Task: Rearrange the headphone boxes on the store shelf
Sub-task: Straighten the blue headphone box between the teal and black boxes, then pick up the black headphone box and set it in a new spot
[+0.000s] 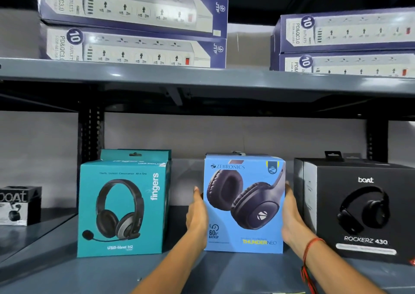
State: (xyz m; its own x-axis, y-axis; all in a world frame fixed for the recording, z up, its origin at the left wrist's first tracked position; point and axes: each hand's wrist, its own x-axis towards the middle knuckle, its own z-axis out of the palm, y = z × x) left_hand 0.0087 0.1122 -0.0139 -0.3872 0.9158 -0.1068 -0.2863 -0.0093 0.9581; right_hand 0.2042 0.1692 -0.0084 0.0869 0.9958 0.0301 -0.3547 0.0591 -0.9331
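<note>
A light blue Zebronics headphone box [244, 203] stands upright in the middle of the grey lower shelf [224, 271]. My left hand [197, 217] presses flat against its left side and my right hand [294, 219] against its right side, so both hold it between them. To its left stands a teal Fingers headset box [122, 208], with a second teal box [137, 155] behind it. On the right sits a black boAt Rockerz 430 box [363, 210], close to my right hand.
A small black boAt earbuds box [19, 205] sits at the far left on the neighbouring shelf. The upper shelf [202, 75] carries stacked blue power-strip boxes [134, 24] at left and more power-strip boxes [343, 42] at right. A dark upright post [91, 134] rises behind the teal boxes.
</note>
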